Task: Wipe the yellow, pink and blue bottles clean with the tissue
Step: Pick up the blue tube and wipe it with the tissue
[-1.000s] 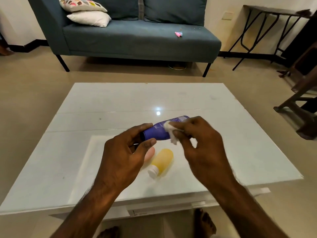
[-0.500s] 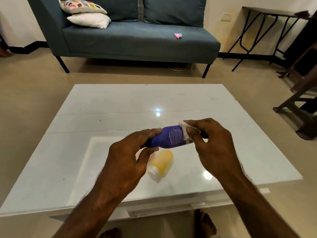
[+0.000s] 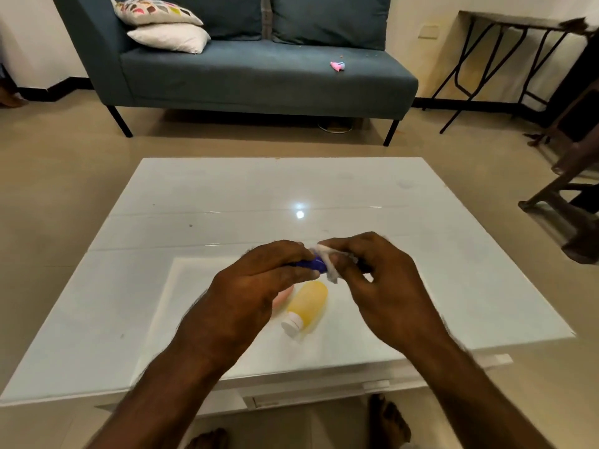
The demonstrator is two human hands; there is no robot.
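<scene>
My left hand [image 3: 249, 296] grips the blue bottle [image 3: 312, 264] above the white table [image 3: 227, 196]; only a short strip of the bottle shows between my two hands. My right hand [image 3: 379, 286] pinches the white tissue [image 3: 327, 264] against the bottle's right part. Below them the yellow bottle [image 3: 308, 303] lies on its side on the table, its white cap towards me. A sliver of the pink bottle [image 3: 282, 298] shows just left of the yellow one, mostly hidden behind my left hand.
A blue-grey sofa [image 3: 259, 76] with two cushions stands beyond the table, a small pink object [image 3: 337, 65] on its seat. A black-legged side table [image 3: 505, 59] and dark wooden furniture [image 3: 570, 202] stand at the right. My feet show under the table's near edge.
My hands have closed in on each other, covering most of the blue bottle. The tissue has slid left along the bottle towards my left hand. The yellow and pink bottles have not moved.
</scene>
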